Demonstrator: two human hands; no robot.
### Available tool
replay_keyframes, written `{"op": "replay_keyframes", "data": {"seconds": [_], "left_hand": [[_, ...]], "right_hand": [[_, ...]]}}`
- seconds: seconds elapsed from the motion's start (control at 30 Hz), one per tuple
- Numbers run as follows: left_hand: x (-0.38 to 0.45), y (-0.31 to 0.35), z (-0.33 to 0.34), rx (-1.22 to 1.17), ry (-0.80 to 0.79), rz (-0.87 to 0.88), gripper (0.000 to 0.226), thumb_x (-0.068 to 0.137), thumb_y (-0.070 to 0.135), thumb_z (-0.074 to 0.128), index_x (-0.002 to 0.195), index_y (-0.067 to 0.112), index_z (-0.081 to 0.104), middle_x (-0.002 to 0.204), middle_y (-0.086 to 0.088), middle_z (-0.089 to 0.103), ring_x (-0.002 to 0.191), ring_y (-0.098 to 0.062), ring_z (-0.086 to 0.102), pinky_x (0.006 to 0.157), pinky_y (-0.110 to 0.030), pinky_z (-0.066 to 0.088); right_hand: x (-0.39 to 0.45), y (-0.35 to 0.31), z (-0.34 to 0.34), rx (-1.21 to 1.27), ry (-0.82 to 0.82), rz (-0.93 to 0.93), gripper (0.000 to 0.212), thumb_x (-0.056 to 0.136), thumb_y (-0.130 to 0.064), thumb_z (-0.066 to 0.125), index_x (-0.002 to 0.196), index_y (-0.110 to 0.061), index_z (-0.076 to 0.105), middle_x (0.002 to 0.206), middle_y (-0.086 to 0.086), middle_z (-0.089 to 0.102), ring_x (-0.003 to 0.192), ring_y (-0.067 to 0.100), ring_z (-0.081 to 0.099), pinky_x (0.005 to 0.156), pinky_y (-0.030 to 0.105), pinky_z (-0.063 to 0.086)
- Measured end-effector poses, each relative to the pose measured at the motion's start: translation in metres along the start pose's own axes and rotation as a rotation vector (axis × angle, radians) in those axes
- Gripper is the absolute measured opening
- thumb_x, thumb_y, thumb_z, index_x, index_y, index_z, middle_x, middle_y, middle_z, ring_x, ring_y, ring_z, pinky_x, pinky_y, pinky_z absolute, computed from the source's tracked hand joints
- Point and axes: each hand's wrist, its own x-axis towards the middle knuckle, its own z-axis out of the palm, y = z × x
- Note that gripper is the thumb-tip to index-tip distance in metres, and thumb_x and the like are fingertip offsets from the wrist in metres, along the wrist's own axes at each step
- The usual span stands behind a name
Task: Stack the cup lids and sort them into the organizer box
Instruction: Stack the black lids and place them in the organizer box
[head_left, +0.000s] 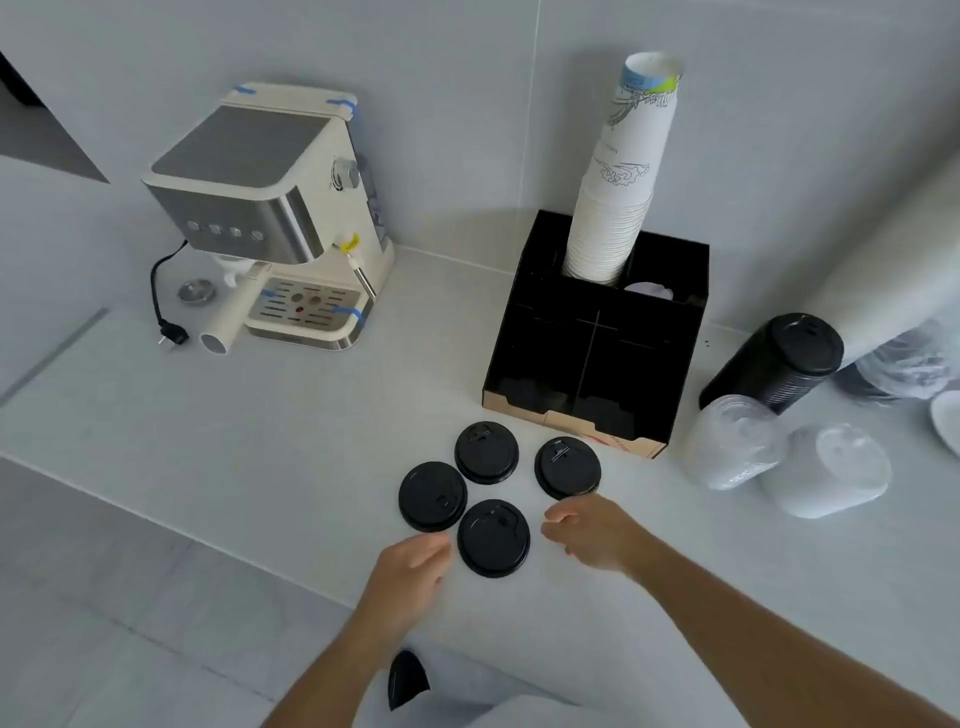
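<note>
Several black cup lids lie flat on the white counter in a loose cluster: a left lid (432, 496), a far lid (486, 452), a right lid (567, 467) and a near lid (493, 538). My left hand (410, 564) sits just left of the near lid, fingers loosely curled, holding nothing. My right hand (592, 530) hovers just right of it, below the right lid, fingers partly curled and empty. Behind the lids stands the black organizer box (540, 364) with divided compartments.
A tall stack of white paper cups (618, 182) stands in the organizer's back compartment. A cream espresso machine (270, 218) is at the back left. Stacks of black lids (774, 364) and clear lids (732, 447) lie on their sides at right. The counter edge runs near my arms.
</note>
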Motion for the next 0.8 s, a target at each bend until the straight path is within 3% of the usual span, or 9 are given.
{"op": "replay_keyframes", "data": {"seconds": [0.07, 0.2, 0.3, 0.37, 0.43, 0.5, 0.6, 0.7, 0.8], "left_hand": [[0.0, 0.002, 0.007, -0.028, 0.016, 0.0, 0.01, 0.078, 0.035, 0.06, 0.076, 0.026, 0.058, 0.077, 0.002, 0.054, 0.075, -0.012, 0.048, 0.077, -0.03, 0.04], [-0.003, 0.011, 0.021, -0.034, 0.018, -0.06, 0.016, 0.085, 0.025, 0.056, 0.072, 0.031, 0.063, 0.076, 0.006, 0.054, 0.075, -0.012, 0.049, 0.077, -0.028, 0.042], [-0.003, 0.017, 0.026, -0.052, 0.036, -0.113, 0.014, 0.083, 0.025, 0.057, 0.072, 0.016, 0.057, 0.068, -0.004, 0.044, 0.07, -0.017, 0.041, 0.073, -0.032, 0.038], [-0.001, 0.017, 0.029, -0.101, 0.043, -0.157, 0.019, 0.086, 0.022, 0.058, 0.069, 0.014, 0.053, 0.065, -0.005, 0.042, 0.067, -0.019, 0.039, 0.073, -0.032, 0.04], [0.001, 0.016, 0.032, -0.196, 0.021, -0.209, 0.017, 0.089, 0.017, 0.06, 0.075, 0.008, 0.059, 0.069, -0.008, 0.044, 0.069, -0.018, 0.041, 0.076, -0.031, 0.045], [0.002, 0.013, 0.031, -0.263, -0.015, -0.237, 0.018, 0.09, 0.016, 0.061, 0.087, 0.001, 0.069, 0.076, -0.01, 0.049, 0.074, -0.018, 0.046, 0.085, -0.033, 0.052], [-0.001, 0.015, 0.026, -0.244, -0.051, -0.208, 0.013, 0.09, 0.015, 0.061, 0.081, 0.012, 0.071, 0.085, -0.011, 0.055, 0.081, -0.02, 0.049, 0.085, -0.033, 0.051], [-0.005, 0.02, 0.022, -0.168, -0.007, -0.108, 0.021, 0.089, 0.013, 0.063, 0.076, 0.029, 0.066, 0.089, -0.004, 0.062, 0.083, -0.018, 0.056, 0.082, -0.03, 0.048], [-0.008, 0.024, 0.017, -0.179, 0.048, -0.07, 0.028, 0.086, 0.013, 0.068, 0.11, 0.028, 0.065, 0.108, -0.001, 0.068, 0.098, -0.014, 0.065, 0.079, -0.03, 0.056]], "right_hand": [[-0.001, 0.0, 0.007, 0.088, 0.012, 0.042, 0.045, 0.091, -0.035, 0.059, 0.133, -0.018, 0.061, 0.129, 0.005, 0.065, 0.104, 0.02, 0.064, 0.096, 0.035, 0.053], [-0.005, -0.005, 0.021, 0.264, -0.003, 0.082, 0.046, 0.092, -0.025, 0.059, 0.138, -0.021, 0.057, 0.097, 0.0, 0.068, 0.073, 0.014, 0.06, 0.063, 0.019, 0.052], [-0.007, -0.012, 0.029, 0.274, 0.018, 0.048, 0.042, 0.091, -0.023, 0.058, 0.133, -0.022, 0.061, 0.093, 0.002, 0.069, 0.075, 0.016, 0.058, 0.07, 0.028, 0.053], [-0.009, -0.016, 0.034, 0.298, 0.039, 0.028, 0.036, 0.091, -0.021, 0.058, 0.125, -0.028, 0.065, 0.092, 0.004, 0.068, 0.075, 0.018, 0.057, 0.073, 0.032, 0.052], [-0.011, -0.018, 0.038, 0.342, 0.074, 0.008, 0.026, 0.091, -0.018, 0.057, 0.109, -0.033, 0.068, 0.086, 0.001, 0.066, 0.07, 0.018, 0.055, 0.069, 0.031, 0.049], [-0.013, -0.019, 0.04, 0.382, 0.115, 0.001, 0.027, 0.091, -0.017, 0.056, 0.109, -0.033, 0.069, 0.09, -0.003, 0.067, 0.066, 0.016, 0.056, 0.063, 0.027, 0.049], [-0.015, -0.022, 0.04, 0.392, 0.157, 0.031, 0.032, 0.092, -0.022, 0.057, 0.121, -0.03, 0.066, 0.111, -0.003, 0.066, 0.066, 0.014, 0.06, 0.057, 0.021, 0.049], [-0.017, -0.027, 0.037, 0.401, 0.176, 0.038, 0.023, 0.092, -0.023, 0.058, 0.113, -0.027, 0.063, 0.11, -0.003, 0.066, 0.072, 0.017, 0.063, 0.062, 0.024, 0.053], [-0.018, -0.035, 0.033, 0.441, 0.187, 0.042, 0.011, 0.092, -0.02, 0.058, 0.103, -0.021, 0.059, 0.094, 0.002, 0.068, 0.065, 0.018, 0.064, 0.064, 0.03, 0.056]]}}
